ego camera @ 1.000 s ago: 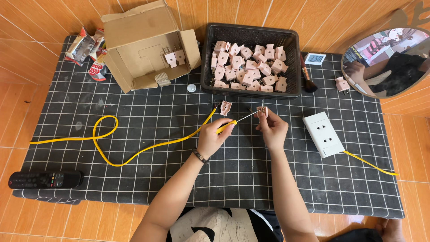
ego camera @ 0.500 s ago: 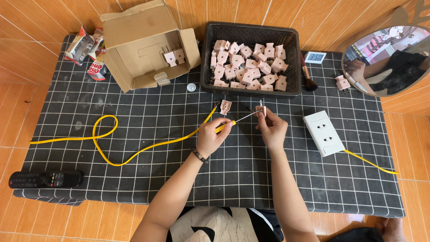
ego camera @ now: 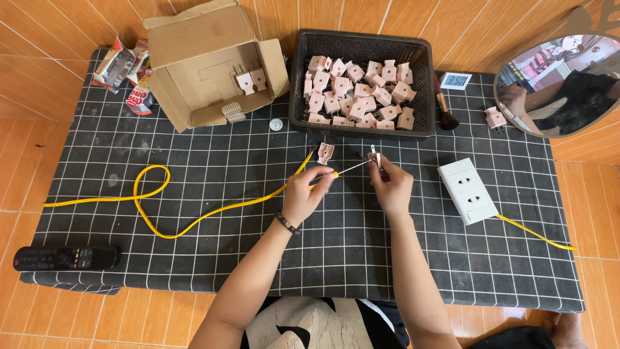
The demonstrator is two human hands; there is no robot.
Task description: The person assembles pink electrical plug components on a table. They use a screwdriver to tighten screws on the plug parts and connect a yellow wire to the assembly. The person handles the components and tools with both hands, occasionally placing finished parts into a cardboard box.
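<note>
Both hands (ego camera: 349, 187) unmoved over black gridded cloth (ego camera: 194, 129); orange tiled floor (ego camera: 39, 39)

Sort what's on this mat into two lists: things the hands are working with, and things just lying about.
In use:
left hand holding a screwdriver
right hand holding a small plug part
pink plug on the yellow cable
black basket of pink plugs

Lying about:
remote control
cardboard box
snack packets
makeup brush
round mirror
white socket block
</note>
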